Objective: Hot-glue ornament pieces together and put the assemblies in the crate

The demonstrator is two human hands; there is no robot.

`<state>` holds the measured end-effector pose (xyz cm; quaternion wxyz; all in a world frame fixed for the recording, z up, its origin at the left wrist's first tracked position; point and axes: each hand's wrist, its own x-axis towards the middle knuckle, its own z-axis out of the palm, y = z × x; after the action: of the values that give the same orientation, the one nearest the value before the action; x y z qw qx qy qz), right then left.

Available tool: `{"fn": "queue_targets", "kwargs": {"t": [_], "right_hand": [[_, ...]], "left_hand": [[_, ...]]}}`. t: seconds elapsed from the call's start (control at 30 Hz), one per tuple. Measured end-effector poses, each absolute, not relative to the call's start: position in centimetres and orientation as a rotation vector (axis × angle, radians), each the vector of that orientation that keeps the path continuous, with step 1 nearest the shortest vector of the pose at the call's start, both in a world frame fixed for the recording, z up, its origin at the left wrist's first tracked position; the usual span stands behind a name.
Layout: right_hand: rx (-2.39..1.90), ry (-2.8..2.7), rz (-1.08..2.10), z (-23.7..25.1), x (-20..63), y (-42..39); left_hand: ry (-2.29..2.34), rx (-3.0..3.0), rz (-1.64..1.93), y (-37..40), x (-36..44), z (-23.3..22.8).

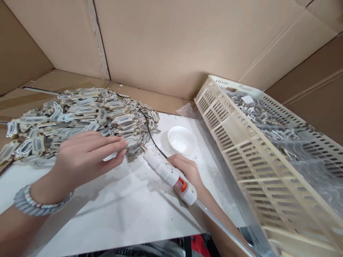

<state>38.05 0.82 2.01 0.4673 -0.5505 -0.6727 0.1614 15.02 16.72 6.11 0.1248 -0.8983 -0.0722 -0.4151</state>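
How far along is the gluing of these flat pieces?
Done, it seems: pieces already fill the lined crate on the right. In hand: the left hand pins one piece on the white board while the right hand aims the glue gun at it. Left: a large pile.

The left hand [85, 155] lies palm down, fingers stretched out to the right and close together, the thumb tucked beneath them in a pinch. Its forearm enters from the lower left, with a beaded band at the wrist. The right hand [189, 173] is curled in a closed grip, forearm coming up from the lower right.
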Motion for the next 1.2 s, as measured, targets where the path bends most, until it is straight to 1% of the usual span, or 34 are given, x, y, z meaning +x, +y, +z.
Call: {"fn": "queue_targets", "kwargs": {"t": [0.4,0.8,0.93,1.13,1.2], "right_hand": [[-1.437,-1.731,0.398,2.4,38.0,0.8],[-1.502,-1.730,0.398,2.5,38.0,0.6],[-1.517,-1.719,0.397,2.6,38.1,0.6],[-1.568,-1.563,0.325,2.6,38.0,0.8],[-1.594,-1.469,0.371,2.9,37.8,0.8]], "left_hand": [[-0.237,-2.595,-1.176,16.3,14.5,5.5],[-0.125,-2.562,-1.166,16.2,14.7,5.6],[-0.190,-2.552,-1.164,16.3,14.5,5.5],[-0.244,-2.609,-1.261,15.6,15.2,6.1],[-0.281,-2.720,-1.328,14.8,15.8,6.1]]}}
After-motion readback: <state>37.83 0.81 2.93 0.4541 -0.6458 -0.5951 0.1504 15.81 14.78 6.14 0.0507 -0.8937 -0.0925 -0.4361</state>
